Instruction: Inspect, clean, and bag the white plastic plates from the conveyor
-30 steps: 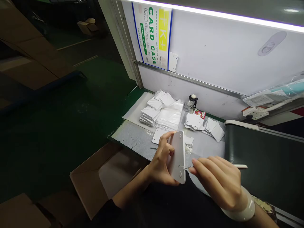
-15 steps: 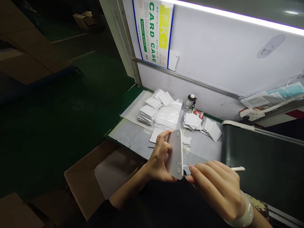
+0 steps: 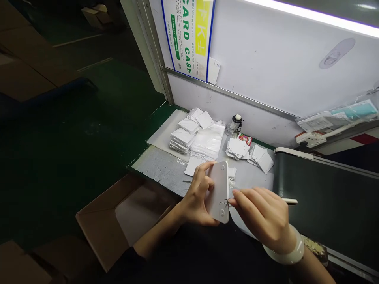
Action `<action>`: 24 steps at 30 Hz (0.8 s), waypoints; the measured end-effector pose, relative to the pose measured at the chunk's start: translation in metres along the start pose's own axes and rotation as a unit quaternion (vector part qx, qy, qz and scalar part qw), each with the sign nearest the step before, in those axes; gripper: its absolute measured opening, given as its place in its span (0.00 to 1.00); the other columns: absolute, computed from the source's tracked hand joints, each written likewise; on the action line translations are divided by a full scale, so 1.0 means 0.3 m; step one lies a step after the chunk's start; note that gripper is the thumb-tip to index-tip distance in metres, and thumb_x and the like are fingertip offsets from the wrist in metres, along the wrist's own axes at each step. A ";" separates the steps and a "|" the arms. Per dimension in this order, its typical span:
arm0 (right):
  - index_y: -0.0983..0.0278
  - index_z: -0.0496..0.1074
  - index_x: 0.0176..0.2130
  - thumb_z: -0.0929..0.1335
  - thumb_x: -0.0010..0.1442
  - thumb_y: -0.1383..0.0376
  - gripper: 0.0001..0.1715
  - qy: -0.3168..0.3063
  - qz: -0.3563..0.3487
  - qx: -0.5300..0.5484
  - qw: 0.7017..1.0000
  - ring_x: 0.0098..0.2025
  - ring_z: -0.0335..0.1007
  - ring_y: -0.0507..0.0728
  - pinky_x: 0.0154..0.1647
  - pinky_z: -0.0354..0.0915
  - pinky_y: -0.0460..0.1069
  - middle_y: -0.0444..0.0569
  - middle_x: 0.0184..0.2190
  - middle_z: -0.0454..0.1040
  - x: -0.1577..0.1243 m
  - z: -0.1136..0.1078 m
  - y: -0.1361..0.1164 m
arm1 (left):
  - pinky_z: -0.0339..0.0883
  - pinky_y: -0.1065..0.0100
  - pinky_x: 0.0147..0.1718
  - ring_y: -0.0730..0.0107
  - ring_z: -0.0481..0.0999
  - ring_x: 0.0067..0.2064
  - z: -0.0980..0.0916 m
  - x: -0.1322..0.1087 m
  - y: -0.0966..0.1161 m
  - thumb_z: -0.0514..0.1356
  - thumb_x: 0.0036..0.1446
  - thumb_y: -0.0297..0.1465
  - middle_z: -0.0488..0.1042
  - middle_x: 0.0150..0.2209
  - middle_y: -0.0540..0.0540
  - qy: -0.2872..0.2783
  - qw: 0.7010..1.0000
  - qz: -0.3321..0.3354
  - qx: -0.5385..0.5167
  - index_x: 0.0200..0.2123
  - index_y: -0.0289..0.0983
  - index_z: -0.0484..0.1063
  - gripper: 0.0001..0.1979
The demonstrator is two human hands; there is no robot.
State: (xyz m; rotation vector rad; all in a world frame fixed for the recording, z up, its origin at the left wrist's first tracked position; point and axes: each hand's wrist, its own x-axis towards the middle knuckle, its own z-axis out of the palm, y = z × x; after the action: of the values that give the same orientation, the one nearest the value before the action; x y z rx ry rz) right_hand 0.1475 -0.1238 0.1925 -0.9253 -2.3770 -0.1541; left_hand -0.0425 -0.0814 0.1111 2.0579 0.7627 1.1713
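Note:
My left hand is closed around a white rounded-corner plastic panel, which stands upright and tilted above the table's front. Round bosses show near two corners on its face, and a small slot or wire-like line sits by the lower one. My right hand pinches a slim pen-like tool whose pale rear end sticks out behind the hand. Its thin dark tip touches or nearly touches the panel's right edge, beside the lower boss. Another white panel lies on the table behind my left hand.
Stacked white panels and clear plastic bags lie at the table's back left. Two more piles, a middle one and a right one, lie near a jar. A dark conveyor belt runs at right; an open carton stands lower left.
My right hand has moved up and slightly left, bringing the tool's tip from the panel's lower corner to its edge higher up. The left hand keeps its hold; the view has shifted slightly.

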 end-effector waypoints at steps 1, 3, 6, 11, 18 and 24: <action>0.73 0.69 0.43 0.68 0.59 0.73 0.10 0.008 0.011 -0.001 1.000 0.26 0.64 0.53 0.26 0.56 0.49 0.52 0.26 0.73 -0.001 0.002 0.002 | 0.55 0.46 0.53 0.39 0.53 0.62 0.000 0.000 0.000 0.67 0.32 0.36 0.51 0.60 0.33 -0.001 1.000 0.001 0.000 0.37 0.41 0.51 0.31; 0.71 0.68 0.44 0.68 0.61 0.70 0.10 0.027 0.041 0.026 0.998 0.26 0.64 0.53 0.26 0.57 0.49 0.51 0.26 0.73 -0.004 0.003 0.000 | 0.55 0.45 0.53 0.39 0.54 0.61 0.002 -0.002 -0.005 0.68 0.33 0.38 0.51 0.59 0.33 0.012 1.000 0.002 -0.005 0.37 0.41 0.52 0.31; 0.68 0.68 0.39 0.69 0.60 0.57 0.16 0.037 0.110 0.100 0.988 0.23 0.62 0.50 0.25 0.56 0.47 0.45 0.22 0.69 -0.011 0.014 -0.020 | 0.53 0.43 0.54 0.38 0.54 0.61 0.017 -0.011 -0.024 0.70 0.32 0.42 0.50 0.60 0.32 0.056 0.998 -0.002 0.010 0.36 0.40 0.53 0.33; 0.65 0.65 0.30 0.66 0.63 0.65 0.09 -0.009 0.130 0.114 0.985 0.20 0.54 0.48 0.22 0.50 0.47 0.40 0.18 0.62 -0.030 0.075 -0.026 | 0.46 0.42 0.59 0.36 0.47 0.65 0.061 -0.017 -0.051 0.73 0.30 0.43 0.45 0.64 0.37 0.154 0.987 0.018 0.033 0.41 0.41 0.58 0.36; 0.72 0.71 0.37 0.68 0.55 0.78 0.07 0.040 -0.107 -0.106 0.988 0.22 0.58 0.50 0.24 0.50 0.50 0.45 0.20 0.69 -0.054 0.077 0.098 | 0.59 0.48 0.55 0.43 0.58 0.63 -0.007 0.053 -0.042 0.48 0.46 0.64 0.63 0.60 0.38 0.108 0.762 -0.312 -0.557 0.58 0.40 0.59 0.45; 0.72 0.70 0.40 0.68 0.57 0.76 0.09 -0.025 -0.132 -0.100 0.986 0.21 0.58 0.50 0.23 0.52 0.50 0.43 0.19 0.68 -0.099 0.119 0.142 | 0.68 0.57 0.46 0.49 0.74 0.49 -0.023 0.051 -0.041 0.67 0.48 0.39 0.76 0.46 0.36 0.069 0.706 -0.422 -0.565 0.49 0.32 0.69 0.27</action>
State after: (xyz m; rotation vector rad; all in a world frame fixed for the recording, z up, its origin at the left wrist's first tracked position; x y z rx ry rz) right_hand 0.1758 -0.0982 0.1424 -0.7045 -2.5587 -0.4861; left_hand -0.0441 -0.0607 0.1122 0.4614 0.6456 0.8404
